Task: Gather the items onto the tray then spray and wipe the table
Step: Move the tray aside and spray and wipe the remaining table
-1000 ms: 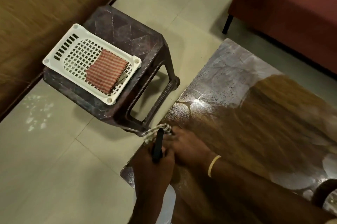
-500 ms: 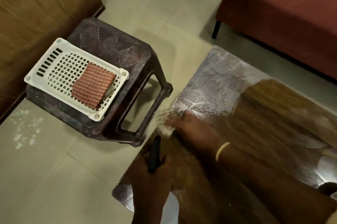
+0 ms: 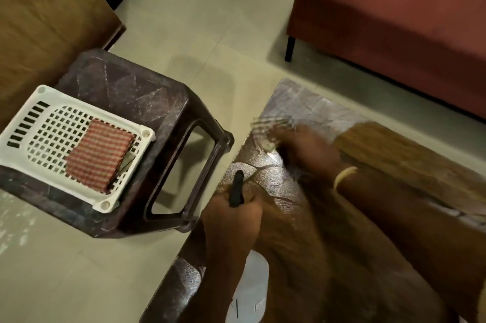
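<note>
Wiping stage: right hand point(image 3: 306, 149) clutches blurred striped cloth point(image 3: 265, 129) on table point(image 3: 302, 107); left hand point(image 3: 231, 220) grips spray bottle point(image 3: 236, 188), kept ready.

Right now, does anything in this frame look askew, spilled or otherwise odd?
Only one thing: the white tray sits skewed on the brown stool, its near-left edge overhanging the seat. The checked cloth lies folded inside. No spill shows on the table, though the wiping right hand is motion-blurred.
</note>
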A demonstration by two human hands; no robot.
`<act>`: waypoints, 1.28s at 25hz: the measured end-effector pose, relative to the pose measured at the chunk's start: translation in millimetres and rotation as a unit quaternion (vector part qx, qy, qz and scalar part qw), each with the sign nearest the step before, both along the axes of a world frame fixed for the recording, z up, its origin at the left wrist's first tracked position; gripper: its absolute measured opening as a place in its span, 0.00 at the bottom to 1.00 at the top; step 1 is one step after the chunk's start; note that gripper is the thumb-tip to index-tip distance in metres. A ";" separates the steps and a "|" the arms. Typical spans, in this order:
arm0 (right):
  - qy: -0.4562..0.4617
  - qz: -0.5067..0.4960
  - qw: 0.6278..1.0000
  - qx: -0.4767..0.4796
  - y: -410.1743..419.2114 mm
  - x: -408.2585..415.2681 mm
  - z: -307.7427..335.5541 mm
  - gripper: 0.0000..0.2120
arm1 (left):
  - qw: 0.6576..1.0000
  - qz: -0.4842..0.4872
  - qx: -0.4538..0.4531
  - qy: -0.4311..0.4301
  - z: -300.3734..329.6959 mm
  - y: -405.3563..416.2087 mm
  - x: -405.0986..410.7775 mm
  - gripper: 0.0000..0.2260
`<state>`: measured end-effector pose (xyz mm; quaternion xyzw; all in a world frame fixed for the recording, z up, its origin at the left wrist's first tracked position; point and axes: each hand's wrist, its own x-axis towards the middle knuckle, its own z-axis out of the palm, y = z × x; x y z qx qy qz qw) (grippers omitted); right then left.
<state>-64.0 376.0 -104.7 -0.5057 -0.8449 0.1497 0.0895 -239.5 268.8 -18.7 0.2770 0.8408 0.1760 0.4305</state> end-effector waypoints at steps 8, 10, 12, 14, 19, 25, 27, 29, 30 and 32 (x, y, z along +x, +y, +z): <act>0.092 -0.024 0.988 -0.123 -152.5 -7.3 10.1 0.13 | 0.986 -0.167 0.020 -0.017 22.5 57.8 50.4 0.10; 0.077 0.042 0.988 -0.127 -171.8 3.2 -2.9 0.16 | 0.977 -0.211 0.013 0.010 13.7 81.2 68.7 0.10; 0.074 0.032 0.993 -0.083 -162.8 9.8 -7.7 0.20 | 0.974 -0.226 -0.025 0.015 -1.3 100.9 82.6 0.10; 0.065 0.010 0.992 -0.108 -160.3 13.7 -4.9 0.24 | 0.974 -0.217 -0.068 -0.021 -15.4 112.7 95.0 0.10; 0.056 -0.247 0.965 -0.064 -105.4 80.3 1.6 0.24 | 0.962 -0.254 -0.087 -0.050 -21.4 114.6 108.3 0.10; 0.034 -0.262 0.963 -0.056 -86.5 76.5 -4.1 0.23 | 0.967 -0.255 -0.023 -0.009 -20.5 106.0 121.2 0.10; 0.010 -0.131 0.990 -0.060 -152.7 72.3 4.4 0.22 | 0.972 -0.234 -0.013 0.008 -20.6 104.0 120.1 0.10; 0.000 -0.132 0.988 -0.076 -150.9 101.7 5.7 0.21 | 0.973 -0.228 -0.025 -0.007 -23.2 103.3 117.4 0.11; -0.014 -0.190 0.979 -0.067 -123.7 116.6 1.3 0.20 | 0.972 -0.234 -0.032 -0.015 -25.0 102.0 118.0 0.09; -0.003 -0.333 0.941 -0.050 -53.2 132.8 -8.7 0.18 | 0.970 -0.243 -0.027 -0.013 -31.6 101.0 121.0 0.08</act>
